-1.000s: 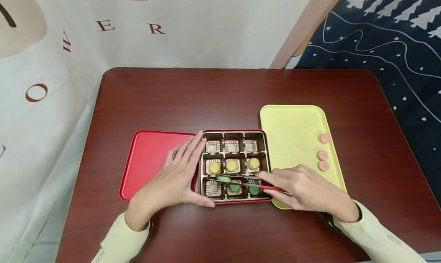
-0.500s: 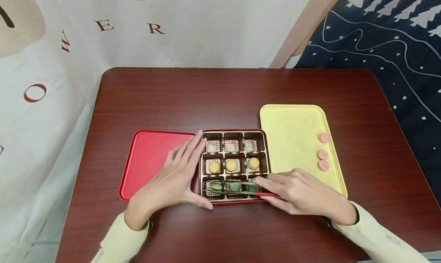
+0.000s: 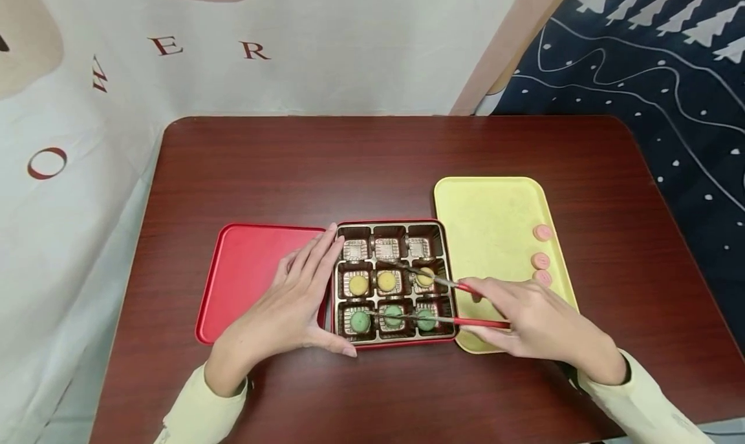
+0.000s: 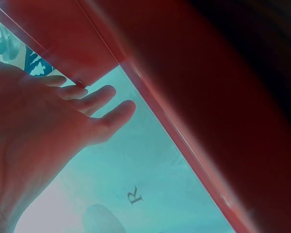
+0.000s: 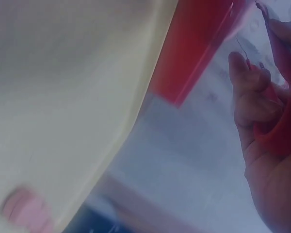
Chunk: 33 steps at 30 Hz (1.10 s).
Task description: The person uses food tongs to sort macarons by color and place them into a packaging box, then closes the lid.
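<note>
My left hand (image 3: 279,308) lies along the left side of a red box (image 3: 390,222) with a brown compartment insert, fingers straight and thumb near its front corner. Its fingers also show in the left wrist view, by the red box wall. In my right hand (image 3: 535,318) are red-handled tongs (image 3: 480,322), spread wide over the box with nothing between their tips. Three round green pieces (image 3: 359,322) sit in the front row of compartments. Three yellow pieces (image 3: 357,285) fill the middle row, the right one partly behind a tong arm. The back row holds none.
A yellow tray (image 3: 489,231) stands right of the box, with three pink pieces (image 3: 542,232) near its right edge. To the left lies a flat red tray or lid (image 3: 250,269), partly under my left hand. All rest on a brown table (image 3: 349,166).
The tongs released the left green piece, which now lies in the front-left compartment. Their arms have spread apart, and my right hand has shifted slightly right. My left hand stays at the box.
</note>
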Motion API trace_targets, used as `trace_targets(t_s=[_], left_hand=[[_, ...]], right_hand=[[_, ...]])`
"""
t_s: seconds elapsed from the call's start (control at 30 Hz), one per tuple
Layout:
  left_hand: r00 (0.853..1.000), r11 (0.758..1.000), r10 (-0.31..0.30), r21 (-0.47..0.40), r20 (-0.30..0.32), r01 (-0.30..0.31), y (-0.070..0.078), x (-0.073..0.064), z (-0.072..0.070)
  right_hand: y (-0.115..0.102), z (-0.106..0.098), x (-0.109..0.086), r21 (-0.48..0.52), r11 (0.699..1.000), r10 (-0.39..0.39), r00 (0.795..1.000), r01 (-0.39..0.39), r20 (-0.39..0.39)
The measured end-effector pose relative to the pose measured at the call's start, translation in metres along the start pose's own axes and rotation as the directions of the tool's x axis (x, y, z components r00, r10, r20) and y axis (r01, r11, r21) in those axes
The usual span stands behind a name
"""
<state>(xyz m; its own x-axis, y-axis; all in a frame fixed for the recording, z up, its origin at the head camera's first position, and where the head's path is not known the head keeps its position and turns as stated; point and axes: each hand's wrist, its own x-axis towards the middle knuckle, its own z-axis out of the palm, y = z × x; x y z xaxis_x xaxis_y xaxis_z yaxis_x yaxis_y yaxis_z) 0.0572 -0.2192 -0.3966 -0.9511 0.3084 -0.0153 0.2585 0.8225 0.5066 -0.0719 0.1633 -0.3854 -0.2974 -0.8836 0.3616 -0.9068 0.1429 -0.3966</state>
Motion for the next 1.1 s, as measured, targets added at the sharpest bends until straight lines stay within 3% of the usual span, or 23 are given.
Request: trace_targets(t_s=[0.23, 0.57, 0.83, 1.1], left_hand=[[1.0, 1.0, -0.002, 0.013, 0.015, 0.002, -0.001, 0.002, 0.0], [0.998, 0.999, -0.042, 0.024, 0.042, 0.041, -0.001, 0.0, 0.002], [0.998, 0.999, -0.044, 0.016, 0.036, 0.043, -0.001, -0.001, 0.0], [0.998, 0.999, -0.044, 0.015, 0.039, 0.043, -0.002, 0.0, 0.003]], right_hand=[[0.016, -0.024, -0.033, -0.146, 0.97, 0.175, 0.975, -0.194, -0.133], [0.032, -0.056, -0.102, -0.295, 0.838, 0.399, 0.885, -0.458, -0.24], [0.038, -0.06, -0.132, -0.32, 0.767, 0.489, 0.829, -0.556, -0.271], [0.045, -0.06, -0.148, -0.313, 0.755, 0.518, 0.816, -0.577, -0.255]])
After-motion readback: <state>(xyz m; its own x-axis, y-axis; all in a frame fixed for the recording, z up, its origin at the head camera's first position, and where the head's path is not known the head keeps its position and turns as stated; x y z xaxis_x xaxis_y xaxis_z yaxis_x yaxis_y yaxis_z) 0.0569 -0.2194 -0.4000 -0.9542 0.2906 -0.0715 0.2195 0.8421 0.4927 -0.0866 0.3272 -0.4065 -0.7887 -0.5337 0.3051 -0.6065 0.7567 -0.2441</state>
